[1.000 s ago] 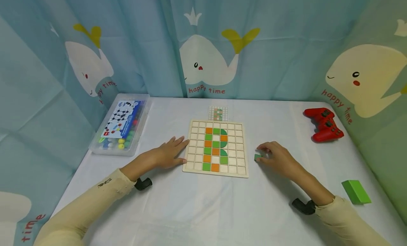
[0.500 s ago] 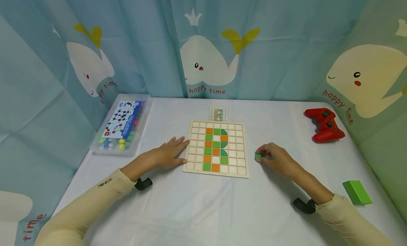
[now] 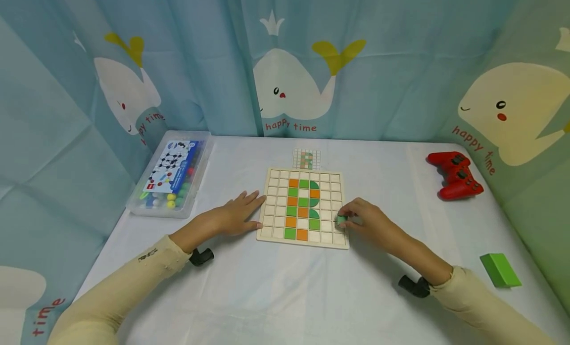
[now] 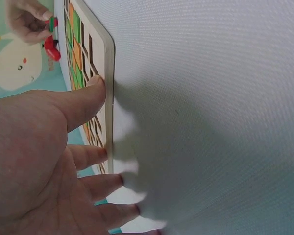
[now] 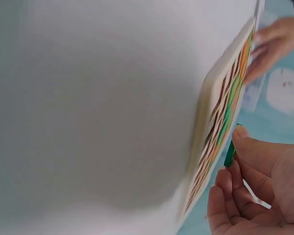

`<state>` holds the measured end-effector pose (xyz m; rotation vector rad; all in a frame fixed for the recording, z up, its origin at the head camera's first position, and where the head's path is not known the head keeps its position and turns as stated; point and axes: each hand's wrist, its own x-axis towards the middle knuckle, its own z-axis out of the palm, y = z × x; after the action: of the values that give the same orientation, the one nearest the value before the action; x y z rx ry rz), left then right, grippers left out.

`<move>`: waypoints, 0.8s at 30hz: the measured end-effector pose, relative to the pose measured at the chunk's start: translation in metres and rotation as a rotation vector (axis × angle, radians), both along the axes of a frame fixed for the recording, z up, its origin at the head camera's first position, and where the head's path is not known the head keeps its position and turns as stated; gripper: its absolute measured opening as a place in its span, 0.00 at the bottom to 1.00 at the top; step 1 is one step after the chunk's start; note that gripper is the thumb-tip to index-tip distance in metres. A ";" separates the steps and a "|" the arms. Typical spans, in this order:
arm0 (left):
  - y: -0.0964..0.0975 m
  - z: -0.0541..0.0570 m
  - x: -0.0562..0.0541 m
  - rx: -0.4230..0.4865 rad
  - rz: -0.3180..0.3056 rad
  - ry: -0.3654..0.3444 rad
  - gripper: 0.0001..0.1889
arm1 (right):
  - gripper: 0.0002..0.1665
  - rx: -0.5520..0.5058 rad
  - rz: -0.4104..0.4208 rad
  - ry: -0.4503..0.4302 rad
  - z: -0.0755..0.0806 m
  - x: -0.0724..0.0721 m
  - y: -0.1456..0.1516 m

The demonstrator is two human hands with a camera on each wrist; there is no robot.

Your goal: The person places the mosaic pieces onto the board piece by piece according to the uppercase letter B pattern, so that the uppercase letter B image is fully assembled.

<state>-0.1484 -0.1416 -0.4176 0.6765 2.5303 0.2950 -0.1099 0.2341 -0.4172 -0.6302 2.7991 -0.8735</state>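
A wooden grid board (image 3: 269,232) lies on the table, with orange, light green and dark green tiles filling some of its squares. Along its left edge rests my left hand (image 3: 238,215), fingers spread; in the left wrist view the thumb (image 4: 90,95) lies on the rim. My right hand (image 3: 371,223) pinches a small green tile (image 3: 341,220) over the board's right-hand columns. Seen from the right wrist, that green tile (image 5: 230,152) is held between thumb and fingers, above the board surface. Its exact shape is partly covered by the fingers.
Behind the board lies a small pattern card (image 3: 307,159). A clear plastic case (image 3: 191,206) of coloured beads stands at the back left. To the right are a red game controller (image 3: 455,175) and a green block (image 3: 500,270).
My right hand has picked the green tile up from the table and carried it left, over the board's right side. My left hand has stayed at the left edge.
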 end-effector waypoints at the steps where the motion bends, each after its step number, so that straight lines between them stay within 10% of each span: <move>1: 0.000 -0.001 0.000 -0.003 0.001 0.000 0.44 | 0.12 0.005 0.023 0.010 -0.001 0.000 -0.006; 11: 0.001 -0.002 -0.001 0.000 0.009 -0.002 0.44 | 0.11 0.039 0.194 0.070 -0.012 0.008 -0.047; 24: -0.001 -0.004 -0.003 -0.003 -0.003 0.002 0.44 | 0.13 0.070 0.210 0.085 -0.010 0.013 -0.057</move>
<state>-0.1515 -0.1424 -0.4214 0.6795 2.5305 0.2892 -0.0969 0.1772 -0.4270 -0.9505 2.7563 -0.7218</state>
